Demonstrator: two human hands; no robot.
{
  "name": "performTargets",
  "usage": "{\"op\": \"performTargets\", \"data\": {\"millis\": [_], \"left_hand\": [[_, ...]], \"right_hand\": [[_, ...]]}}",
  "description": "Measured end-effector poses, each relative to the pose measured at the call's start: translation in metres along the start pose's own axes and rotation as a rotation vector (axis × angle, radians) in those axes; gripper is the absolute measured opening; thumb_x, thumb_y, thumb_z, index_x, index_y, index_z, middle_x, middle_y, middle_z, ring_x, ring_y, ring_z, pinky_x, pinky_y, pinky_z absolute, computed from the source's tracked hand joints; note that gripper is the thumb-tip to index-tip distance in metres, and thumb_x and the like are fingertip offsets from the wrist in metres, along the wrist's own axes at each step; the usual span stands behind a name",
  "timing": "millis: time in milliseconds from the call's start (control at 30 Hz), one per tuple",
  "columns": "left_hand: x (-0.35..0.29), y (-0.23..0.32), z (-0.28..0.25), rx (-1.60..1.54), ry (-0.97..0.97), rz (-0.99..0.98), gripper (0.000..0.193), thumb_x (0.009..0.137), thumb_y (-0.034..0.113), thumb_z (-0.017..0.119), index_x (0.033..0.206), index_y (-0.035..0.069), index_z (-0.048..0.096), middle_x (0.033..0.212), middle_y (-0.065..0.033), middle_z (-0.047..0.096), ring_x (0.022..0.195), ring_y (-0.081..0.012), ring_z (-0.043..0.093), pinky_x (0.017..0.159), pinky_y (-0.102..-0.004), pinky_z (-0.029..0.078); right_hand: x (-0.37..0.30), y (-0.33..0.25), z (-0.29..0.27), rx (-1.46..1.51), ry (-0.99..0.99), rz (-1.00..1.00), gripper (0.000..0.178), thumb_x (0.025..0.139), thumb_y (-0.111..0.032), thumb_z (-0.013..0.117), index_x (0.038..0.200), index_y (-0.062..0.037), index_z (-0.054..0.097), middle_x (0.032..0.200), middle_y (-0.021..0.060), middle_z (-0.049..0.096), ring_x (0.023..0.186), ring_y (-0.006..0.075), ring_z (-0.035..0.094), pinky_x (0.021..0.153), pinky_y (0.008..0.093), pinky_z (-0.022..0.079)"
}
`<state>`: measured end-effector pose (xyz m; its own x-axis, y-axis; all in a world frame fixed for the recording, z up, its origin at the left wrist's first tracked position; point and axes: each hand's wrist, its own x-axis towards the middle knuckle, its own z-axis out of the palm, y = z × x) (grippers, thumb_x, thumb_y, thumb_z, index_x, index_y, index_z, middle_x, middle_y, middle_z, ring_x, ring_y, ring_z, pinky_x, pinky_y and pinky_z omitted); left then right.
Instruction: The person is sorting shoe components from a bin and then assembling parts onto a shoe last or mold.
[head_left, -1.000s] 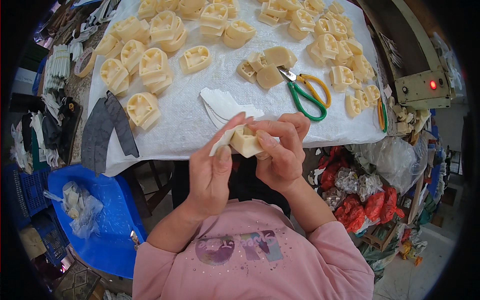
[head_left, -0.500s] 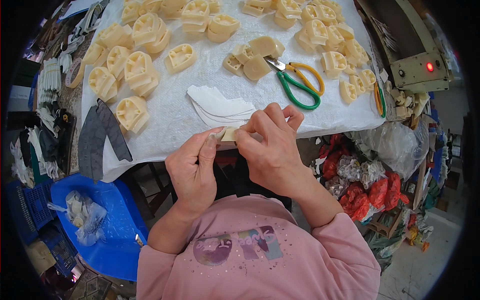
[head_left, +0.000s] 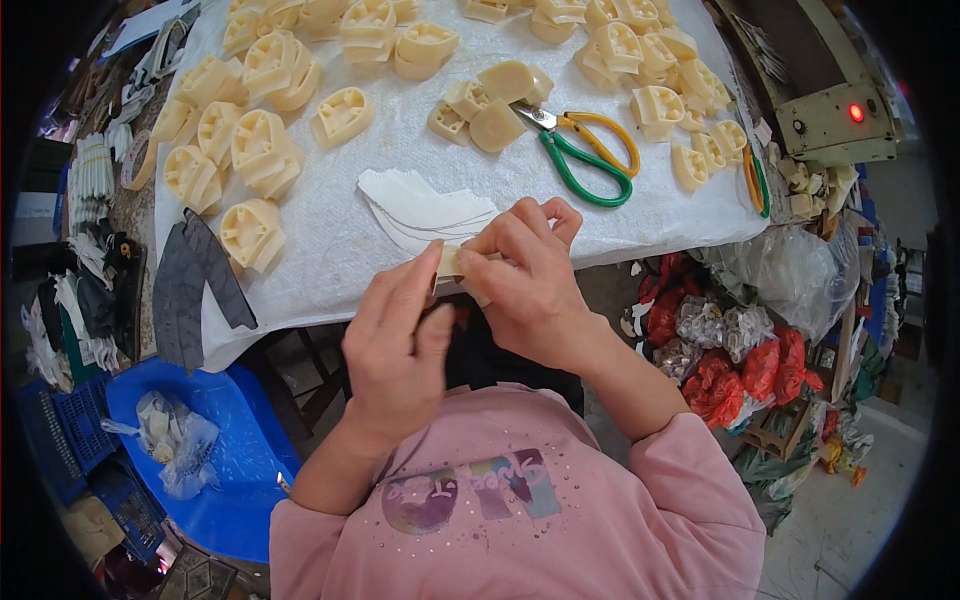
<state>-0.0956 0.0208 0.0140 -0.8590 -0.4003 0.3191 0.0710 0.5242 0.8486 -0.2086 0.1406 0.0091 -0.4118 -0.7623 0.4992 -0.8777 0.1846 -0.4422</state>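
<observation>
Just off the table's near edge, my right hand (head_left: 530, 285) pinches a small cream-coloured piece (head_left: 450, 262), mostly covered by the fingers. My left hand (head_left: 395, 340) has its fingers stretched out with the tips against the piece's left end, and its thumb stands apart, slightly blurred. Beyond both hands lies a torn white sheet (head_left: 415, 205) with curved dark lines. Further back, scissors (head_left: 590, 160) with one green and one yellow handle rest with their blades by a small heap of cream blocks (head_left: 497, 125).
Many hollow cream moulded parts (head_left: 265, 150) cover the white tablecloth (head_left: 330, 230). A dark grey cloth strip (head_left: 185, 290) hangs over the left corner. Below it is a blue plastic chair (head_left: 230, 470) holding a clear bag. Red bags (head_left: 715, 385) lie right, under a lit machine box (head_left: 835, 120).
My left thumb has come away from the cream piece and the left fingers have straightened. Both hands have shifted slightly left, and the whole view has moved a little.
</observation>
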Motion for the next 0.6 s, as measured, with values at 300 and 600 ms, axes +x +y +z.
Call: {"op": "performTargets", "data": {"millis": [300,600], "left_hand": [[-0.003,-0.033,0.007,-0.493,0.050,-0.022,0.016,0.086,0.013,0.067,0.097,0.002,0.068,0.089,-0.0073,0.061,0.077,-0.0143,0.054,0.071,-0.0249,0.046],[0.006,-0.034,0.009,-0.048,0.072,0.311,0.016,0.081,0.015,0.071,0.080,0.003,0.062,0.067,-0.0047,0.053,0.065,-0.0212,0.047,0.056,-0.0295,0.038]], "right_hand": [[-0.009,0.004,0.000,0.428,0.017,0.033,0.025,0.066,0.002,0.067,0.087,-0.0076,0.059,0.081,0.0051,0.050,0.082,0.0227,0.048,0.077,0.0377,0.029],[-0.016,0.000,0.001,0.532,-0.057,0.047,0.025,0.066,0.003,0.066,0.088,-0.0066,0.059,0.080,0.0067,0.048,0.080,0.0252,0.047,0.077,0.0360,0.032]]}}
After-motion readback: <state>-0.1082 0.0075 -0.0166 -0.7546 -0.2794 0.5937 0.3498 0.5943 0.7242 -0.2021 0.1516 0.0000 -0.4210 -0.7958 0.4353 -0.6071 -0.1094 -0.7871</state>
